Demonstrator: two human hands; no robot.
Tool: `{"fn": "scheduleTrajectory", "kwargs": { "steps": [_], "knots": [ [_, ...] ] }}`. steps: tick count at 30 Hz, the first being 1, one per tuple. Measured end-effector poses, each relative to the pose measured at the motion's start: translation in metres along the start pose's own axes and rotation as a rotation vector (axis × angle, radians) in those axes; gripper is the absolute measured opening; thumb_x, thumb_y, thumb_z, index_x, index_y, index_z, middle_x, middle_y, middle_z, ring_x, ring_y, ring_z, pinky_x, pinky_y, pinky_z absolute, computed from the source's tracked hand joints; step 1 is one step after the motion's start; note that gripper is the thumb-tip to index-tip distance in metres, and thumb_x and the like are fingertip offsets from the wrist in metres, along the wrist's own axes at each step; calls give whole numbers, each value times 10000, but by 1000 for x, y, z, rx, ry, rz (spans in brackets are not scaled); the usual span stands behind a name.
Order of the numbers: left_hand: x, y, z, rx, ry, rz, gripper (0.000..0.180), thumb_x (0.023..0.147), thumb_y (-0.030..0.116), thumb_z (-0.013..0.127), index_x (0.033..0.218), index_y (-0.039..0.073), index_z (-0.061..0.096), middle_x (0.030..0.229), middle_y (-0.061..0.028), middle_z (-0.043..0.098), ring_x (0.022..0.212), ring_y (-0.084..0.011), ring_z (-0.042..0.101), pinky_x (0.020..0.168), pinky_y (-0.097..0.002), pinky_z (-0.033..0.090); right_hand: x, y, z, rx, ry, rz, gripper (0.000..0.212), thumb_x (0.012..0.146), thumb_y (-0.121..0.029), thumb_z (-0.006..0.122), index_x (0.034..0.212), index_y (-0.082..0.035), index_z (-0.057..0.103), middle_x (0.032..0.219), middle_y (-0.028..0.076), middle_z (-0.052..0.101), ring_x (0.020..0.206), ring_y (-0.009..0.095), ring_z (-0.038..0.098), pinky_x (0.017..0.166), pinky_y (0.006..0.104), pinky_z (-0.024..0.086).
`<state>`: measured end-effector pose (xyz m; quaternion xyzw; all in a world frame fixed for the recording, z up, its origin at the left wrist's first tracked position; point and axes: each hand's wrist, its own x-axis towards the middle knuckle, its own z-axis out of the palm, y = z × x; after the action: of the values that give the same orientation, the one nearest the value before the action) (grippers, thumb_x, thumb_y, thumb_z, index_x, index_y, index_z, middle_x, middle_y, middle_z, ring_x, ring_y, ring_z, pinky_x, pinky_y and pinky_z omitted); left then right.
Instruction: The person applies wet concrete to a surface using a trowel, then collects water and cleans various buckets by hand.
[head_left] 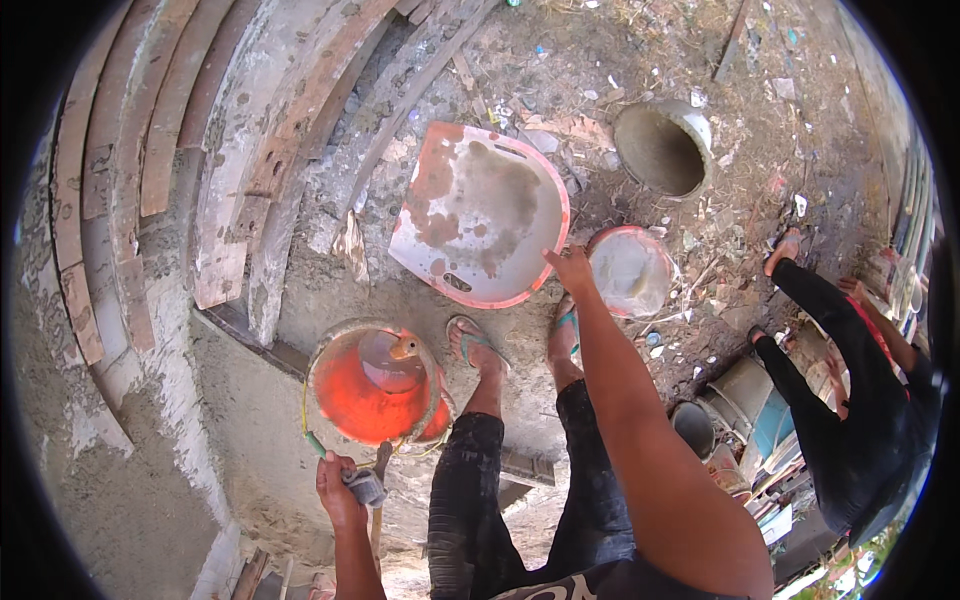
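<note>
While I stand on the rough concrete ground [300,300] in my flip-flops [468,335], my right hand [572,266] is stretched far out in front of me, fingers loosely curled, resting at the near rim of the flat orange pan [480,212]. I cannot tell whether it pinches that rim or only touches it, since the edge hides part of the fingers. The pan lies open side up, tilted a little, its inside smeared with grey, dried cement. Just to the right of my hand sits a small round bucket [630,270] with pale wet mix in it, almost touching my wrist.

My left hand [338,492] hangs low by my side, closed firmly around the wooden handle of a tool [368,488], its grey head poking out just past my fist. A thin yellow-green cord [310,430] runs up from there. Right above that hand stands an orange bucket [375,385], its rim caked with cement, with a small brown thing inside.

To my left, curved wooden boards [160,140] lie stacked against a cement wall. Further off, a concrete pipe section [662,148] lies on the littered ground. On my right another person in dark clothes [850,400] stands beside some stacked buckets [740,400].
</note>
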<state>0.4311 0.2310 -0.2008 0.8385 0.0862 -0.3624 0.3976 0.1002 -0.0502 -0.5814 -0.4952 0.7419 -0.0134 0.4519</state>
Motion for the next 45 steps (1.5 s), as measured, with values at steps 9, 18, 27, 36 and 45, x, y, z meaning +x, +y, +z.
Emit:
{"fn": "scheduleTrajectory", "kwargs": {
  "steps": [9,18,27,36,45],
  "knots": [
    [26,15,19,126,-61,35,310,1003,302,584,777,110,493,708,-13,488,668,-98,450,595,-270,379,24,-57,-63,-30,175,-36,457,790,-300,651,932,134,666,879,333,681,850,434,706,769,477,544],
    [49,54,121,348,-237,159,350,958,358,643,766,79,555,700,32,495,650,-70,408,590,-280,350,25,-202,-308,792,185,-163,467,939,-291,670,1177,85,532,1159,214,618,985,231,676,708,277,624],
    [147,65,233,399,-440,292,391,927,425,661,822,48,658,687,37,526,620,-80,427,564,-291,347,-162,-85,-155,704,-391,18,165,1032,-167,500,993,-39,597,1102,112,695,863,152,686,663,252,557],
    [227,16,206,1228,-23,768,514,863,444,703,1148,18,665,982,-104,717,849,-184,660,803,-339,509,-287,-85,-31,536,-354,-148,573,787,-269,855,1217,-30,562,1130,61,629,923,165,623,782,298,519],
    [163,-127,105,457,-717,200,764,901,382,716,1496,47,374,1546,-130,371,1430,-238,330,1151,-409,303,-263,-31,72,447,-499,-44,443,838,-227,798,1224,-89,631,1119,61,671,1027,191,637,851,344,532]
  ]
}}
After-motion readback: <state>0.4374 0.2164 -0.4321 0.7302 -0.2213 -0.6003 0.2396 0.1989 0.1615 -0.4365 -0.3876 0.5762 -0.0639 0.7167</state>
